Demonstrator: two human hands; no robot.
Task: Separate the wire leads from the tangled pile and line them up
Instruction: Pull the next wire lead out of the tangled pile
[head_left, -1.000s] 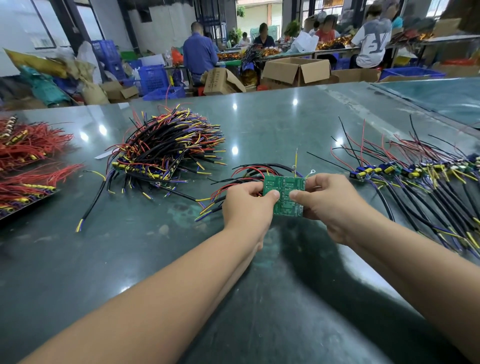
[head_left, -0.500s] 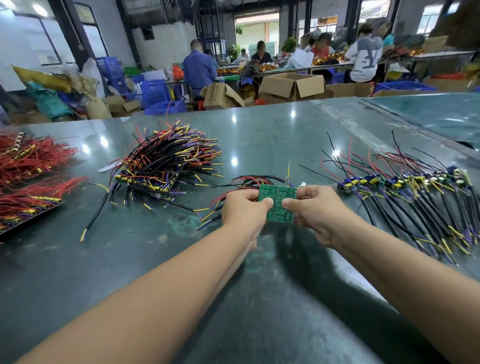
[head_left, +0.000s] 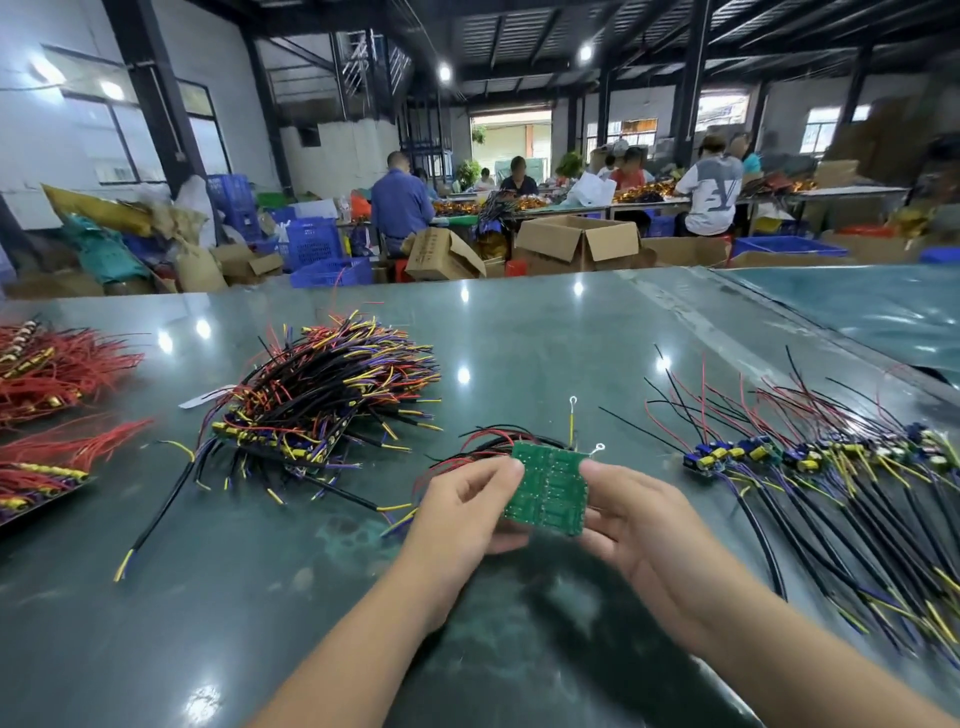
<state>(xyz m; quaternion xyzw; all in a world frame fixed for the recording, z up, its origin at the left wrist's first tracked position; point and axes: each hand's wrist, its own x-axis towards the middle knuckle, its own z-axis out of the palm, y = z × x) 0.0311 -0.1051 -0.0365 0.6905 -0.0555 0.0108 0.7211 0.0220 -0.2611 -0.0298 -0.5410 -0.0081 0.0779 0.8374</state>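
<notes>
Green circuit board (head_left: 548, 488) held above the counter (head_left: 519, 343), long axis running away, wire leads (head_left: 483, 441) trailing from its far edge. Left hand (head_left: 457, 514) and right hand (head_left: 639, 514) pinch opposite edges, fingers curled. Tangled pile (head_left: 322, 400) beyond left; lined-up row (head_left: 810, 457) right. Workers at far benches.

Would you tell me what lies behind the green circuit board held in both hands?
Behind the green circuit board, red and black wires fan out leftward, and two ring-tipped leads rise above it. Its far face and components are hidden.
</notes>
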